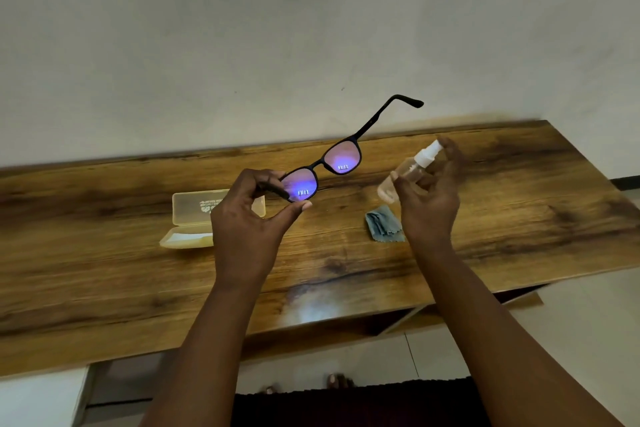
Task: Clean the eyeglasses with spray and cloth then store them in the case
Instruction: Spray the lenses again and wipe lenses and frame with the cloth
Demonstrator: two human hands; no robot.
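Pinching black eyeglasses by their left end, the left hand holds them raised above the wooden bench, one temple pointing up and away. Beside them the right hand grips a clear spray bottle. Below lie a blue-grey cloth and, left, an open yellowish case.

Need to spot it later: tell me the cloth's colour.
Blue-grey cloth, lying on the table; seen in the head view.

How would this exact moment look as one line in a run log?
left hand: holds eyeglasses | right hand: holds spray bottle | cloth: on table | case: open
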